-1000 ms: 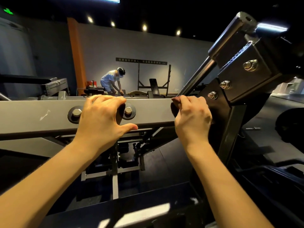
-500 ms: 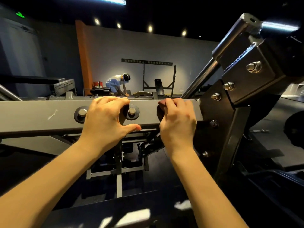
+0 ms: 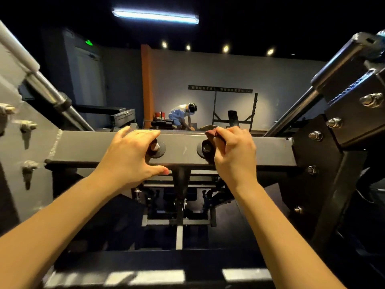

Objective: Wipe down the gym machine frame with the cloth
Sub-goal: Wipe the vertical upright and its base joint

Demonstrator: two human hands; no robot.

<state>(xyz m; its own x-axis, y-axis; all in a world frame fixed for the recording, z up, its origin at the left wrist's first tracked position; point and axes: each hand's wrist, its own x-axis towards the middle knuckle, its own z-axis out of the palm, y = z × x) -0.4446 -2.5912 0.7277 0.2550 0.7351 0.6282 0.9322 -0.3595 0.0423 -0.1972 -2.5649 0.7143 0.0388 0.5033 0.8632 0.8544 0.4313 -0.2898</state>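
My left hand [image 3: 129, 155] lies over the grey crossbeam [image 3: 183, 152] of the machine frame. Its fingers are loose and fairly straight across the beam's top edge, and the thumb is spread along the lower edge. It grasps nothing and only rests on the metal. It half covers the left bolt [image 3: 156, 147] on the beam's near face.

My right hand [image 3: 234, 153] is curled tight around the cloth [image 3: 210, 134], a dark reddish-brown wad bunched under my fingertips. The cloth sits at the beam's top edge, right of centre, and hangs down the near face against the right bolt [image 3: 205, 148]. My knuckles hide most of it, so I cannot tell how far it reaches beneath my palm.

The beam runs left to right between two bolted side plates, and the right plate [image 3: 318, 149] is dark. A chrome rod [image 3: 291, 113] slants up on the right, and another rod [image 3: 52, 94] slants up on the left.

Far off, by the pale wall, a person [image 3: 180, 116] crouches near an orange pillar [image 3: 146, 84]. A long ceiling light [image 3: 155, 16] glows overhead.
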